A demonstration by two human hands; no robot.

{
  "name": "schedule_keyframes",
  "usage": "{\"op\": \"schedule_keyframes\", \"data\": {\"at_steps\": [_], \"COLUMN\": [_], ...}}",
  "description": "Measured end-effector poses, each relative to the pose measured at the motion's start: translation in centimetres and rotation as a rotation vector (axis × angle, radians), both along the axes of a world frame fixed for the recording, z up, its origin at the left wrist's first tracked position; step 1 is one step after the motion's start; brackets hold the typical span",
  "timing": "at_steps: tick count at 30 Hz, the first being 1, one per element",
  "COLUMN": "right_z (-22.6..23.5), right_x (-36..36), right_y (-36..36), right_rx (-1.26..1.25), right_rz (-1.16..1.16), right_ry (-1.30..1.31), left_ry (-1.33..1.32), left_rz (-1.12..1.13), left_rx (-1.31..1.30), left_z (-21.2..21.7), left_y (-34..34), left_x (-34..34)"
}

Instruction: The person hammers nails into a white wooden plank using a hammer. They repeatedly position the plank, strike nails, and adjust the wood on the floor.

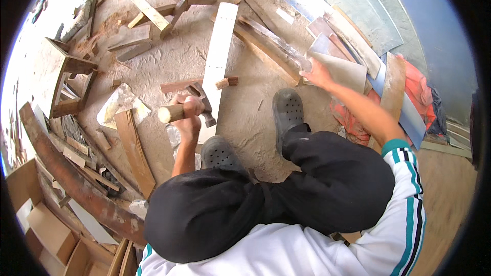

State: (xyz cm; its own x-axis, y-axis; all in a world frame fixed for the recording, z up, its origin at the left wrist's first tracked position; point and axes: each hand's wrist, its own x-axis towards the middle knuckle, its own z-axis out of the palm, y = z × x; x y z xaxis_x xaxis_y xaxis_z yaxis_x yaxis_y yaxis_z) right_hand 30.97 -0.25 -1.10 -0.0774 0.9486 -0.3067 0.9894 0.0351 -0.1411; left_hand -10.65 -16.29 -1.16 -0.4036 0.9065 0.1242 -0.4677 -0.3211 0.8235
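Observation:
My left hand (189, 113) is wrapped round a claw hammer (208, 116). The butt of its wooden handle sticks out to the left, and the dark metal head is over a long white board (219, 53). Under the board, a reddish-brown wood strip (176, 85) lies crosswise. A small wood block (222, 84) sits on the board just beyond the hammer. My right hand (318, 73) is stretched out to the right, its fingers closed on the near end of a weathered wood strip (279, 41). That strip lies along a thicker wooden beam (268, 59).
Timber offcuts (134, 41) and a wooden frame (176, 13) lie at the far left. A curved rusty beam (76, 174) runs along the left, near cardboard boxes (51, 230). Panels (342, 71) and orange sheeting (417, 87) lie at right. My shoes (287, 115) stand close by.

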Motion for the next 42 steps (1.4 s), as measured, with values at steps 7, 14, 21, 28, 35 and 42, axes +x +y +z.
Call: {"op": "schedule_keyframes", "data": {"at_steps": [7, 14, 21, 28, 35, 42], "right_z": [-3.5, -7.9, -11.0, -9.0, -5.8, -5.0], "right_x": [-7.1, -10.4, -11.1, -13.0, -14.2, -18.4], "right_y": [-2.7, -5.8, -6.6, -3.9, 15.3, 32.5], "right_rx": [0.599, 0.064, 0.082, -0.096, -0.140, -0.469], "right_rz": [0.495, 1.254, 1.360, 1.223, 0.574, -0.088], "right_ry": [0.255, 0.354, 0.190, 0.242, 0.943, 1.006], "left_ry": [0.152, 0.197, 0.423, 0.542, 0.617, 0.533], "left_rz": [0.141, 0.149, 0.080, 0.006, -0.003, 0.091], "left_rx": [-0.125, -0.208, -0.369, -0.426, -0.651, -0.755], "left_z": [2.0, 4.9, 11.7, 17.4, 18.1, 13.0], "left_y": [-0.2, 2.2, 7.5, 11.7, 12.8, 12.6], "left_x": [-1.5, -2.2, -2.7, -0.3, 1.2, 1.7]}}
